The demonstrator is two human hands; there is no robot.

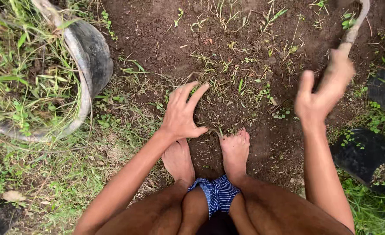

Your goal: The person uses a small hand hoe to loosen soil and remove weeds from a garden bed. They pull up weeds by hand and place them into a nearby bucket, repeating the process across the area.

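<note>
Left hand spreads open-fingered over the soil at centre; right hand (blurred, at right) is closed around a curved tool handle.

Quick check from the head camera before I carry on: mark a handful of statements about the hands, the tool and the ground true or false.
1. The left hand lies spread, fingers open, on the soil. True.
2. The right hand is empty. False: it grips a blurred tool handle that runs up to the top edge.
3. The person wears shoes. False: both feet are bare.
4. An old tyre filled with grass lies on the left. True.
5. The ground under the left hand is paved. False: it is dark loose soil with small weeds.
</note>
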